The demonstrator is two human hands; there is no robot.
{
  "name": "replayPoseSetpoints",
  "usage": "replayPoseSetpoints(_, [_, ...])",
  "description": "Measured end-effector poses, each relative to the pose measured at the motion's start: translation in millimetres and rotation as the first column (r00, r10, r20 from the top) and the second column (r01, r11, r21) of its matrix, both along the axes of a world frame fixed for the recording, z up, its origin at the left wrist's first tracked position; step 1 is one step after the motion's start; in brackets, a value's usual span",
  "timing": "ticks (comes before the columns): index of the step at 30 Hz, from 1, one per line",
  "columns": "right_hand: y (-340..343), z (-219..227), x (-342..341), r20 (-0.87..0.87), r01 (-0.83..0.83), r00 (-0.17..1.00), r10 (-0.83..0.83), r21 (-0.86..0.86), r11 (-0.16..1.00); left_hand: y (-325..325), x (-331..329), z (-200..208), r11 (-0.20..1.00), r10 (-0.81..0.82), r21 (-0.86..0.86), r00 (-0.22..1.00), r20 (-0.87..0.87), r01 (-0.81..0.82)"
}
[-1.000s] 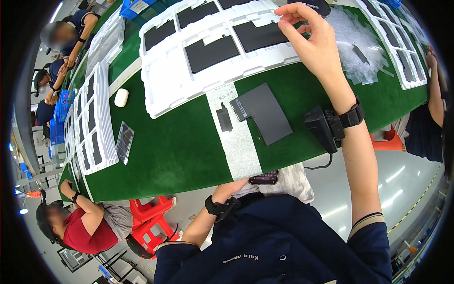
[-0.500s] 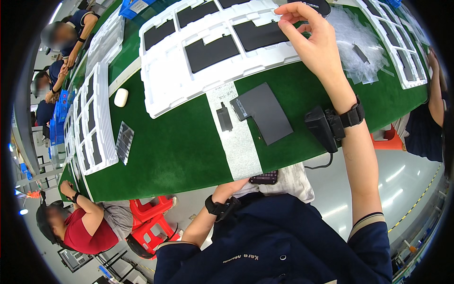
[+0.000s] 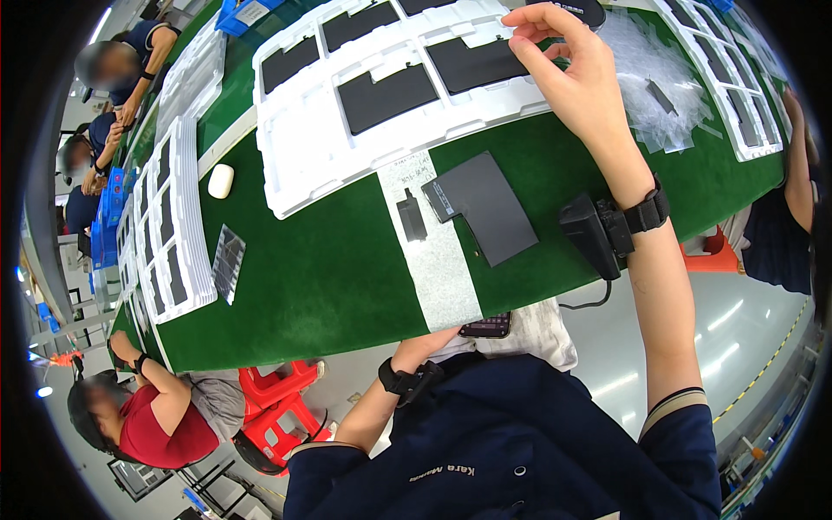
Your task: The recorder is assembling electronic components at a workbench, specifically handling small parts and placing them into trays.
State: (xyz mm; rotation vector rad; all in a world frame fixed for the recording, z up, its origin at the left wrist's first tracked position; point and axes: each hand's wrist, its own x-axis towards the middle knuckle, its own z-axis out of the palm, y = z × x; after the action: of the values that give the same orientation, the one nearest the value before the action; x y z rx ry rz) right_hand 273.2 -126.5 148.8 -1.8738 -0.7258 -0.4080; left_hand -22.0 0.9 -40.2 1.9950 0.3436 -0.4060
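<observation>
My right hand (image 3: 568, 74) is raised over the near right part of a white moulded tray (image 3: 303, 173). Its fingers are loosely curled, with a gap between thumb and forefinger and nothing held. Flat black notched sheets (image 3: 387, 100) lie in the tray's pockets. On the table below lies a dark grey L-shaped flat piece (image 3: 498, 212) with a small label. A small black strip (image 3: 412, 215) rests beside it on a pale written-on band (image 3: 446, 286). My left hand (image 3: 440, 338) is under the table's front edge next to a phone (image 3: 487, 325); its fingers are hidden.
A pile of clear plastic film (image 3: 663, 87) lies right of the tray. Stacked white trays (image 3: 186, 234), a white rounded case (image 3: 221, 181) and a clear patterned card (image 3: 228, 264) are on the left. People sit along the green table (image 3: 312, 303), near red stools (image 3: 282, 381).
</observation>
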Motion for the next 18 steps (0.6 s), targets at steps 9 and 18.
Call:
replayPoseSetpoints(9, [2.3,-3.5,0.7,0.009,-0.012,1.000,0.012,0.024,1.000,0.9,-3.0,13.7,0.994,-0.002,0.106,0.999,0.039,-0.002])
replayPoseSetpoints(18, [-1.2,-7.9,3.4,0.016,0.002,1.000,-0.002,-0.005,1.000,3.9,1.8,23.7,0.989,-0.080,0.123,0.994,-0.075,0.088])
